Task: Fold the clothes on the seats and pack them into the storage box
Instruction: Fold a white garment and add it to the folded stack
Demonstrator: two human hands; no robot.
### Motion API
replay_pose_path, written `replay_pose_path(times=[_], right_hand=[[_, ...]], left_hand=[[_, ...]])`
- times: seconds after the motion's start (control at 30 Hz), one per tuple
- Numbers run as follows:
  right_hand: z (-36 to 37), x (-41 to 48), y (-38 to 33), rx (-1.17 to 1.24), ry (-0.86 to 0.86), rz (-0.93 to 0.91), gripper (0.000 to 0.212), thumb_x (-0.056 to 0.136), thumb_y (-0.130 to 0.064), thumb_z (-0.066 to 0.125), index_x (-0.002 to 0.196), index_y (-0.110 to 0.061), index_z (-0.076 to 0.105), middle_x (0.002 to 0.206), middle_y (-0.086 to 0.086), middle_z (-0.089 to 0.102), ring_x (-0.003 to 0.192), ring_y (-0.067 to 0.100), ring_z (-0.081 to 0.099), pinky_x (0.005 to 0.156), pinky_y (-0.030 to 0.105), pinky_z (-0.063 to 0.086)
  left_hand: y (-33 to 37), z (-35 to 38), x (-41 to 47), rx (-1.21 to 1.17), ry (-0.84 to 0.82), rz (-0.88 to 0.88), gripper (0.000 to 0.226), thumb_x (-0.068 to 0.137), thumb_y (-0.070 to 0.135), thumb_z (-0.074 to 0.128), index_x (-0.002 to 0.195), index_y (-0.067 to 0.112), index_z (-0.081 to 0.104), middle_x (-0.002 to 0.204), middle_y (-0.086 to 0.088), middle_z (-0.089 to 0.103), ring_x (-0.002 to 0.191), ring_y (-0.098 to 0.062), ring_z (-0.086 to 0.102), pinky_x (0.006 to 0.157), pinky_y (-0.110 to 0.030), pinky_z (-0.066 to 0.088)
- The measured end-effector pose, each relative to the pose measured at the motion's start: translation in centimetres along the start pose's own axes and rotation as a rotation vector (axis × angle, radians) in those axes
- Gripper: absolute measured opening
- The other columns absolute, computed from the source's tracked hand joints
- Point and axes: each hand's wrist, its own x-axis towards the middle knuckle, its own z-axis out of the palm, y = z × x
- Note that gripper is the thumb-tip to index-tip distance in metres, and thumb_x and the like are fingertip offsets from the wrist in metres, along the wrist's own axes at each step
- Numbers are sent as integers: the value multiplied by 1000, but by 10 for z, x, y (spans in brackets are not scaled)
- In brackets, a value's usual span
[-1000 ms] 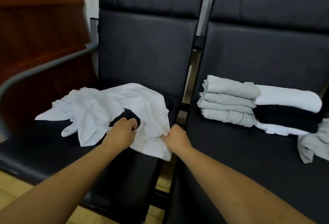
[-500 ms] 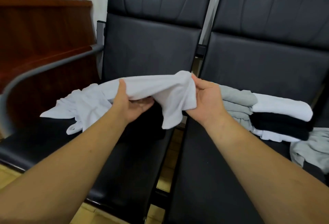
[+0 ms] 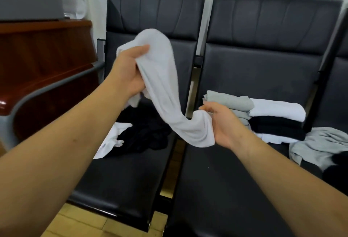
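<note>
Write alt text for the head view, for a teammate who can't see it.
Both hands hold a white garment up over two black seats: left hand high, right hand low. A black garment and another white one lie loose on the left seat; folded clothes are stacked on the right seat.

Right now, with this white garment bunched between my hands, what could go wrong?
1. The white cloth garment hangs twisted between the left hand and right hand; folded like this, it would likely crease unevenly.
2. Its low end sags near the gap between the black padded seats; a slipping grip could drop it to the floor.
3. The right hand sits close to the stack of folded grey, white and black clothes; a shake might topple it.
</note>
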Motion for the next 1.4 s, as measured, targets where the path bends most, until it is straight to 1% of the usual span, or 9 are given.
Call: replay_pose_path(times=[0.13, 0.23, 0.33, 0.47, 0.57, 0.77, 0.93, 1.17, 1.4], right_hand=[[7, -23, -24, -29, -83, -26, 82, 94, -75, 27, 124, -7, 62, 117, 17, 72, 105, 32, 71, 86, 46, 56], [-2, -53, -39, 55, -185, -121, 59, 97, -52, 54, 129, -4, 61, 125, 17, 68, 113, 31, 67, 99, 49, 52], [-30, -71, -28, 44, -159, -41, 32, 86, -27, 68, 108, -3, 64, 101, 18, 70, 90, 25, 70, 77, 39, 59], [-74, -88, 5, 71, -63, 30, 40, 94, -16, 61, 128, 6, 61, 132, 22, 62, 124, 32, 61, 110, 47, 45], [-97, -104, 32, 78, -41, 1, 39, 89, -16, 63, 123, 3, 66, 127, 20, 67, 119, 32, 65, 103, 43, 49], [-120, -115, 59, -532, -137, 101, 23, 95, -22, 65, 112, -12, 75, 112, 7, 75, 103, 25, 70, 87, 36, 54], [-143, -106, 65, -936, 219, 70, 27, 79, -18, 61, 99, -2, 65, 92, 8, 67, 83, 20, 61, 79, 36, 51], [-137, -90, 73, -53, 179, 181, 77, 76, -66, 75, 130, -13, 63, 129, 20, 65, 97, 32, 60, 97, 46, 55], [-119, -90, 83, 47, -47, 224, 23, 86, -8, 65, 108, -2, 68, 113, 15, 56, 104, 30, 49, 93, 38, 43]], left_hand=[[-10, 52, -43, 149, -222, -140, 29, 91, 10, 58, 115, -5, 62, 110, -22, 71, 103, -34, 69, 88, -45, 58], [-39, 66, -72, 236, -349, -328, 41, 84, 11, 67, 122, -4, 61, 116, -24, 68, 108, -36, 68, 90, -46, 56], [-78, 66, -97, 431, -436, -481, 39, 87, 14, 68, 123, 1, 61, 118, -23, 69, 110, -34, 68, 95, -48, 54], [-137, 42, -118, 436, -512, -708, 51, 88, 33, 68, 133, 11, 57, 129, -16, 65, 121, -28, 62, 106, -46, 47], [-166, 23, -118, 384, -449, -844, 63, 88, 59, 57, 136, 18, 58, 133, -8, 64, 126, -25, 59, 112, -45, 41], [-200, 5, -117, 386, -189, -779, 38, 95, 31, 65, 125, 8, 67, 128, -11, 67, 117, -25, 65, 107, -42, 45], [-195, 15, -110, 201, -290, -668, 34, 86, 12, 62, 117, 1, 68, 122, -21, 65, 115, -32, 62, 105, -43, 46], [-197, 25, -124, 220, -543, -697, 48, 57, 19, 90, 102, 10, 78, 105, -15, 71, 97, -27, 70, 89, -38, 56], [-199, 28, -120, 341, -462, -639, 30, 68, 0, 72, 96, 7, 77, 100, -18, 72, 89, -28, 72, 81, -39, 59]])
